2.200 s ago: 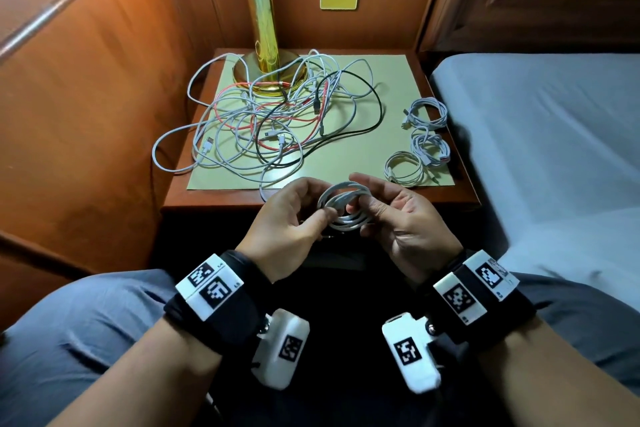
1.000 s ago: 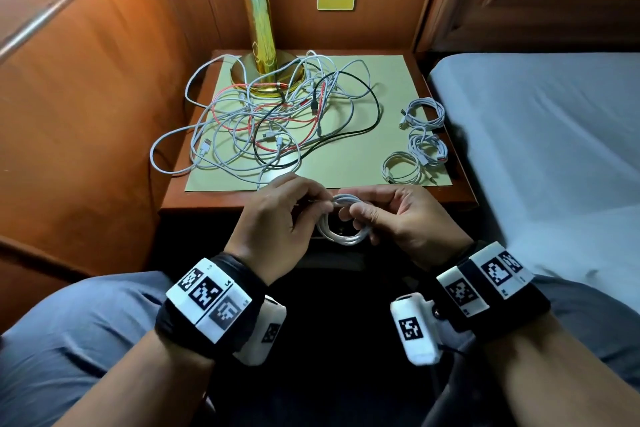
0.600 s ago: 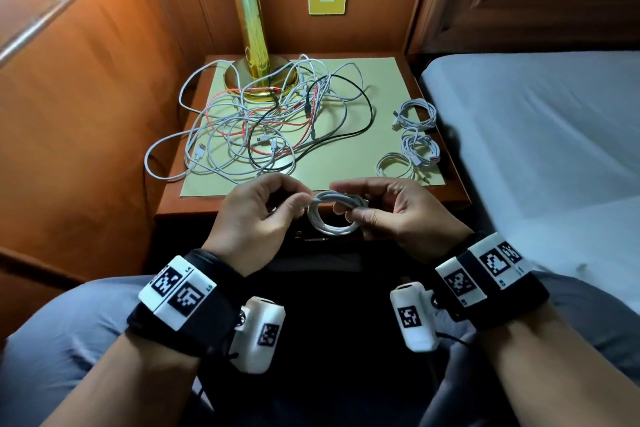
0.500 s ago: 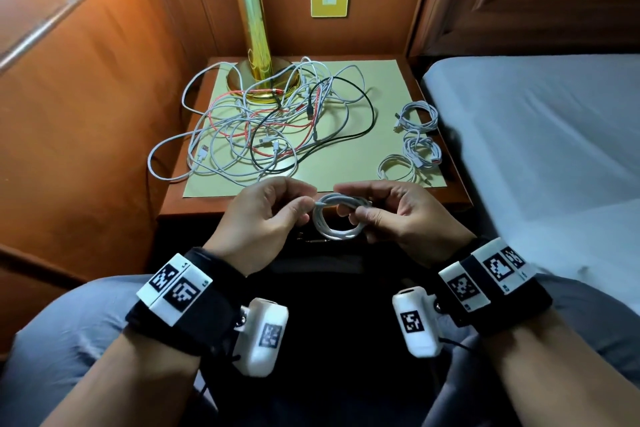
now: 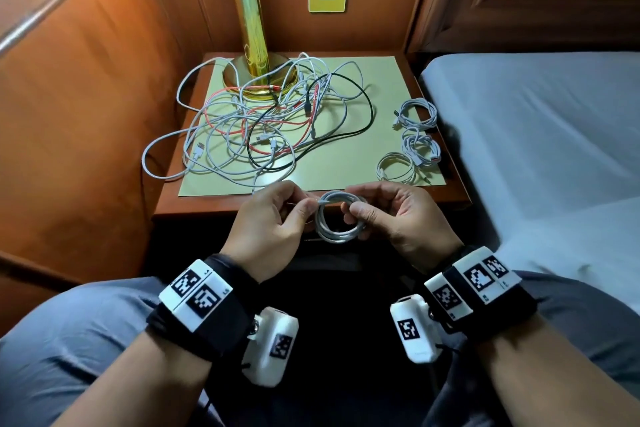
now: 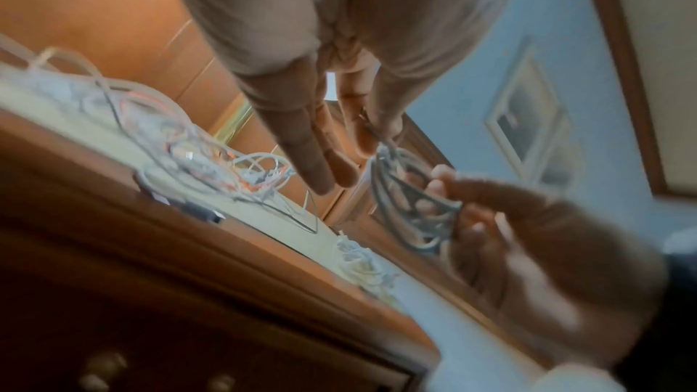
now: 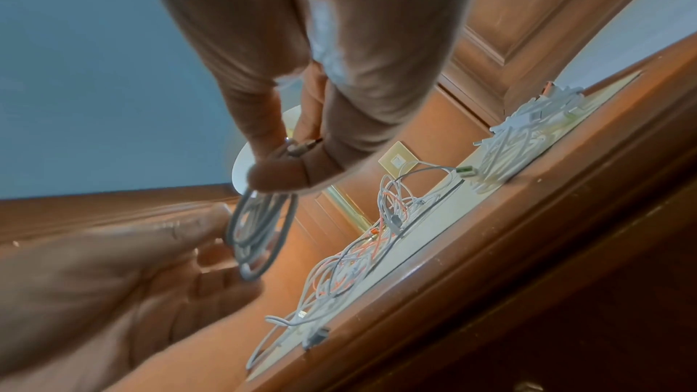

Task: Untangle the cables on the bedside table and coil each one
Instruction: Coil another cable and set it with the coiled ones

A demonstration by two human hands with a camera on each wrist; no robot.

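Both hands pinch one coiled white cable (image 5: 341, 218): left hand (image 5: 268, 224) at its top-left, right hand (image 5: 398, 218) curled round its right side. It hangs just before the bedside table (image 5: 207, 208).

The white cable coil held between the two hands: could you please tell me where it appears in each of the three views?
Head: the white cable coil sits at centre, between both hands, in front of the bedside table.
Left wrist: right of centre, below the left hand's fingers.
Right wrist: left of centre, hanging under the right hand.
Shared landmark: the tangled cable pile on the table.
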